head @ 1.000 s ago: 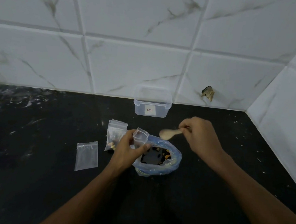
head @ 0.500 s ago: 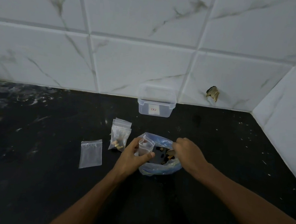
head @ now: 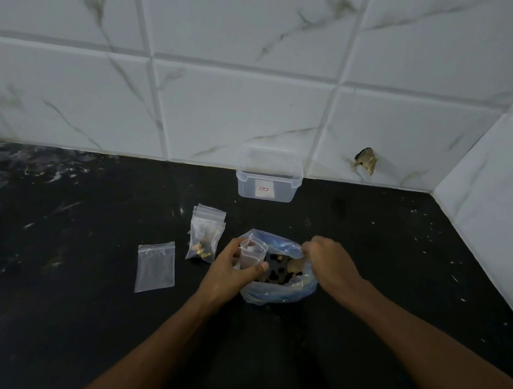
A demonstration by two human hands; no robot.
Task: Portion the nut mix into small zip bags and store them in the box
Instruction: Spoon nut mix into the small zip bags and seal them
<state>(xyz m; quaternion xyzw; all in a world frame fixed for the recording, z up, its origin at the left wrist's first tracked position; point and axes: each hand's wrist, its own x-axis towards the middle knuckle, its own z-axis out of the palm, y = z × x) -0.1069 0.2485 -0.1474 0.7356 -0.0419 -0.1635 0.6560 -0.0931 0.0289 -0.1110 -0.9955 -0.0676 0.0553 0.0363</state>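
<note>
Head camera looks down on a black counter (head: 49,315) against white marbled tiles (head: 226,103). Left hand (head: 228,274) has its fingers and thumb curled round a small zip bag (head: 252,253), holding it upright with its mouth open, right at the near-left edge of the big blue bag of nut mix (head: 280,290). Right hand (head: 330,264) dips over the far-right rim of that blue bag, fingers curled down around a pale spoon (head: 296,264) whose bowl sits in the nuts; the handle is hidden under the hand. Dark and tan pieces show through the open top of the big bag. Just left of it stand filled zip bags (head: 205,236), bunched together, nuts visible at the bottom. Further left, an empty zip bag (head: 155,266) lies flat on the counter, apart from the rest. Back by the wall sits the clear plastic box (head: 268,179), lid off, with a small label on its front, well apart from both hands.
</note>
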